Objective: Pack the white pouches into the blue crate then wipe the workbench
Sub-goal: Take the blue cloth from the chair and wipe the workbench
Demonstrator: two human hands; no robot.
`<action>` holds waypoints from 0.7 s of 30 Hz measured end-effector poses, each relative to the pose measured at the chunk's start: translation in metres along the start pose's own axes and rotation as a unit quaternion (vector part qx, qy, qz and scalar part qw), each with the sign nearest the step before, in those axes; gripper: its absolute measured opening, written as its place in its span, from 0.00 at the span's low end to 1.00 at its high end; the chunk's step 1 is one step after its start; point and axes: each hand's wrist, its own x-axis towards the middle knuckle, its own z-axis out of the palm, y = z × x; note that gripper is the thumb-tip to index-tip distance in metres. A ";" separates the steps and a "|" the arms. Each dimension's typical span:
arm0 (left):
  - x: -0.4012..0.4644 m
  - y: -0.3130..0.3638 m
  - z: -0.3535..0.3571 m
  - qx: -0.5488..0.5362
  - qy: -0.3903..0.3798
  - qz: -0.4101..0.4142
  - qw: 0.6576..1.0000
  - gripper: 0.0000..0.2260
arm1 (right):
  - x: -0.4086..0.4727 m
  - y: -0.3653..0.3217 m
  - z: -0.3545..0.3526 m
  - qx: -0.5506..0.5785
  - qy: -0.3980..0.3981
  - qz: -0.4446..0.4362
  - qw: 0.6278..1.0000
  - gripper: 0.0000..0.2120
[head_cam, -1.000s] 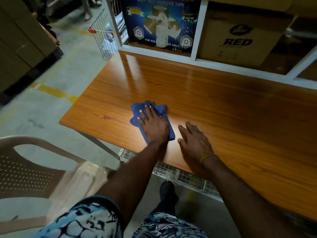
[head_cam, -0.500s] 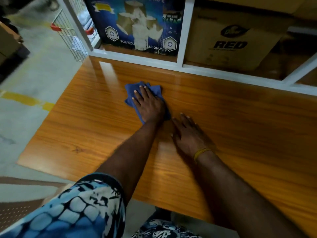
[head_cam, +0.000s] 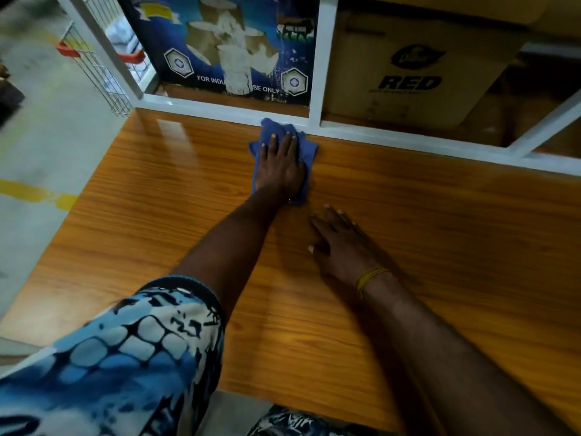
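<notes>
1. Your workbench (head_cam: 440, 247) fills most of the view: a glossy wood-grain top. Its right side and near-right corner run out of the picture.
2. Behind it stands a white shelf frame (head_cam: 314, 73), divided into bays. The bays on the far right are dark and hard to make out.
3. The brown carton (head_cam: 418, 67) in the middle bay reads "RED" in bold black letters under an oval logo. The script in the oval and the small line beneath "RED" are too blurred to read.
4. The blue carton (head_cam: 226, 45) in the left bay shows tape rolls and reads "FOR INDU… SE ONLY", its middle letters lost behind the printed rolls. The top line is cut off; only "TAPE" can be guessed at.
5. Your patterned blue sleeve (head_cam: 125, 357) covers the lower left corner.
6. A wire cart (head_cam: 103, 73) with red trim stands on the floor beyond the bench's left end, blurred.
7. Your right hand (head_cam: 342, 250) lies flat on the bench, fingers straight and slightly spread, holding nothing, a yellow band (head_cam: 371, 276) on the wrist.
8. Your left hand (head_cam: 281, 166) presses flat on the blue cloth (head_cam: 309, 151), fingers extended, at the bench's back edge, touching the frame.
</notes>
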 end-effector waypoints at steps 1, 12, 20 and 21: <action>-0.003 -0.001 -0.001 0.017 -0.008 0.054 0.998 0.27 | -0.003 0.001 0.000 0.003 -0.003 0.002 1.000 0.31; -0.117 -0.007 0.015 0.064 -0.014 0.296 0.953 0.28 | -0.070 0.029 0.008 -0.041 -0.025 0.017 0.999 0.31; -0.247 0.023 0.016 0.033 -0.026 0.253 0.967 0.28 | -0.151 0.057 0.026 -0.050 -0.016 -0.009 0.999 0.33; -0.261 0.029 0.016 0.035 -0.031 0.241 0.969 0.28 | -0.161 0.061 0.029 -0.048 -0.016 -0.013 0.999 0.33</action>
